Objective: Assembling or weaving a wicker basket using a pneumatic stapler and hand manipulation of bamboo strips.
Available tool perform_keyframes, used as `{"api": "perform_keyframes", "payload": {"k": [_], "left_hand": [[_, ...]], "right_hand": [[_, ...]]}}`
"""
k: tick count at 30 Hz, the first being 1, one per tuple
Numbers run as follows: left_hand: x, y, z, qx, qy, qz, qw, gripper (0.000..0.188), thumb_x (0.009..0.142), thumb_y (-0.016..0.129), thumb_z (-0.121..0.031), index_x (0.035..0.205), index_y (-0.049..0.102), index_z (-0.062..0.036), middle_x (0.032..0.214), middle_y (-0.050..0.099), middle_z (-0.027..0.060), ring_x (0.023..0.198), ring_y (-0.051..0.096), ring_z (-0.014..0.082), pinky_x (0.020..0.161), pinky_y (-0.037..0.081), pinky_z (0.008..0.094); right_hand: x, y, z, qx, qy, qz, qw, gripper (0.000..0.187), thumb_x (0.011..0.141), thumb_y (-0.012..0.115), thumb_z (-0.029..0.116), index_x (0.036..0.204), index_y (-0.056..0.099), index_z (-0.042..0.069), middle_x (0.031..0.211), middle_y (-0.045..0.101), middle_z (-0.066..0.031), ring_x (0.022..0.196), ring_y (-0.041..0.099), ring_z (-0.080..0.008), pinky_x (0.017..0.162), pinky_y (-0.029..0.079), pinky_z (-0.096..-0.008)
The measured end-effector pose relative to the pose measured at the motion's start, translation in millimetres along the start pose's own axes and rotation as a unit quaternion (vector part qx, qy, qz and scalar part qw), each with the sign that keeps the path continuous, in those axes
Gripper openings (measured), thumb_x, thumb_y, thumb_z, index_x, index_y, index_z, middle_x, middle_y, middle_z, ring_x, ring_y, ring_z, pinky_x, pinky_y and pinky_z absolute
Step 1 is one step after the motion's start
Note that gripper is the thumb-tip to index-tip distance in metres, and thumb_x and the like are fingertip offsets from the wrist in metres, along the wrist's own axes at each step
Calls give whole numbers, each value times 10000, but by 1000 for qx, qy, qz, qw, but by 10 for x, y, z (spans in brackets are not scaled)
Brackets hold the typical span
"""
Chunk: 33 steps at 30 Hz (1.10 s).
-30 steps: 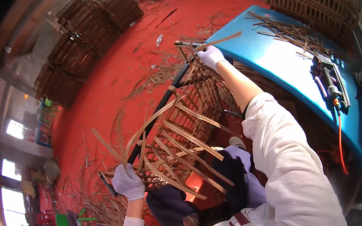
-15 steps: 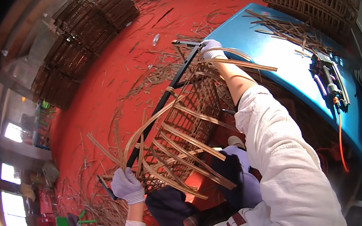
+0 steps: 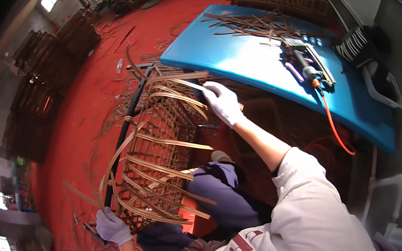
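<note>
A half-woven bamboo basket (image 3: 173, 127) leans at my legs, its long strip ends pointing right. Along its left side runs a black metal frame (image 3: 131, 111). At the near end of that frame, my gloved left hand (image 3: 112, 228) is closed round a curved bamboo strip (image 3: 110, 164); its fingers hide the corner there. My gloved right hand (image 3: 221, 103) is at the basket's far end, its fingers pinched on the tip of a pale bamboo strip (image 3: 188, 84). More loose strip ends (image 3: 170, 169) fan out between the two hands.
A blue table (image 3: 186, 47) stands ahead, bearing a pile of bamboo strips (image 3: 255, 23) and a nail gun (image 3: 305, 65) with an orange hose (image 3: 336, 123). Scraps litter the red floor (image 3: 79, 124). Stacked baskets (image 3: 39, 79) stand at the left.
My right hand has let go of the frame's far corner and moved right onto a strip. My left hand stays at the near end. The view has swung right.
</note>
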State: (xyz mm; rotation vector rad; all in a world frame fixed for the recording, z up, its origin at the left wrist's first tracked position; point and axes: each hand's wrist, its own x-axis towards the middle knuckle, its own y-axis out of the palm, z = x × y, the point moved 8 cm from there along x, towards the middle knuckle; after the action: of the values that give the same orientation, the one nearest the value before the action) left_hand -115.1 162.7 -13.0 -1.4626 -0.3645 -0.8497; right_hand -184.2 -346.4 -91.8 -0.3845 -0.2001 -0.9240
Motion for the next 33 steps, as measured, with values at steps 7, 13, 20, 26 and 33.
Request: {"api": "perform_keyframes", "payload": {"k": [7, 13, 20, 26, 33], "left_hand": [[-37, 25, 148, -94, -23, 12, 995, 410, 1020, 506, -348, 775, 552, -24, 663, 571, 191, 604, 568, 387, 554, 397, 477], [-254, -34, 430, -99, -40, 85, 991, 427, 1036, 478, -373, 925, 632, 9, 795, 648, 212, 691, 614, 391, 609, 445, 446], [-544, -238, 412, -118, 51, 30, 991, 377, 1034, 468, -286, 813, 536, 12, 691, 511, 181, 632, 514, 361, 594, 381, 427], [-753, -275, 422, -122, 47, 13, 991, 356, 1042, 447, -251, 865, 556, 38, 710, 519, 151, 615, 518, 320, 577, 369, 414], [-647, -300, 377, -105, 49, 33, 993, 373, 1039, 470, -268, 967, 625, 64, 706, 544, 174, 622, 518, 345, 587, 385, 432]], "right_hand": [[-784, -1375, -926, -147, 11, -87, 985, 191, 933, 627, 158, 1059, 707, 40, 1066, 715, -123, 1014, 690, -258, 904, 532, -330], [-20, -1586, -469, -244, -148, -105, 953, 199, 922, 627, 141, 1100, 677, 70, 1013, 687, -171, 974, 651, -346, 864, 520, -414], [1830, -1193, -1644, -831, -38, 49, 553, 324, 1041, 396, 200, 1258, 582, 48, 1023, 681, -188, 918, 671, -362, 850, 546, -438], [2288, -1470, -1759, -585, 8, -8, 811, 299, 994, 422, 212, 1167, 621, 72, 1220, 622, -164, 1108, 628, -352, 949, 507, -433], [1983, -1371, -926, -503, -157, -24, 850, 111, 920, 612, 117, 993, 696, 114, 965, 680, -122, 932, 675, -318, 785, 543, -396]]}}
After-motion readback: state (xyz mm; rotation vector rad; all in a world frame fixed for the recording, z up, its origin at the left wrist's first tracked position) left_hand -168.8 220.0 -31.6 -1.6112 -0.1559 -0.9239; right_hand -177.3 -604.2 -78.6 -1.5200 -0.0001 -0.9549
